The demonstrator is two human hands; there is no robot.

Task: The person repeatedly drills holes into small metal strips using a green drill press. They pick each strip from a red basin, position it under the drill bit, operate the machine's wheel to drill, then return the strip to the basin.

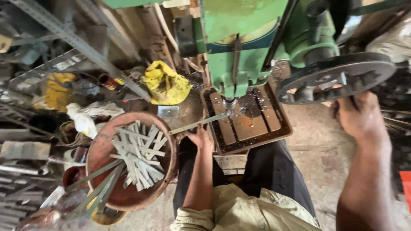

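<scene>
The left hand (pixel 200 137) pinches a long flat metal strip (pixel 199 124), its far end lying on the drill table (pixel 252 124) just under the bit (pixel 230 102), steadied for boring. The right hand (pixel 357 114) is closed on the handwheel (pixel 336 77), off to its side. Beside the left hand, a rusty pan (pixel 105 145) keeps similar grey strips within reach.
</scene>
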